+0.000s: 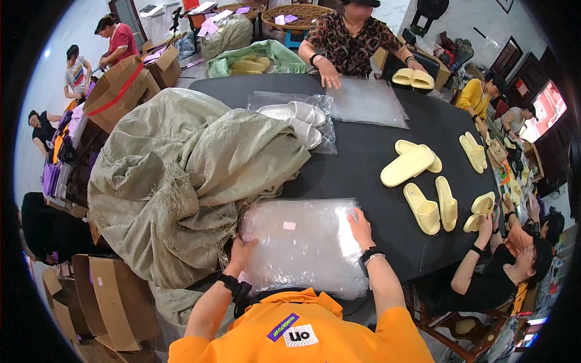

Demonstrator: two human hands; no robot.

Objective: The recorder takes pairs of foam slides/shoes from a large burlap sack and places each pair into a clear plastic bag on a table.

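Observation:
A flat stack of clear plastic bags [305,242] lies on the dark table in front of me, with a small pale pink patch [289,225] on its upper part. My left hand [243,253] grips its left edge, some fingers hidden. At the opposite edge, my right hand [361,230] holds the stack's upper right side, thumb over the plastic. Just left of the stack is a big heap of grey-green woven sacking [175,175]. Beyond it, a pair of white slides [293,115] lies on clear plastic.
Pale yellow slides [408,165] lie in pairs on the table's right side [363,175]. Across from me, a person touches another bag stack [366,103] and holds yellow slides [413,78]. At right, a seated person handles another pair [480,212]. Cardboard boxes [109,296] stand at left.

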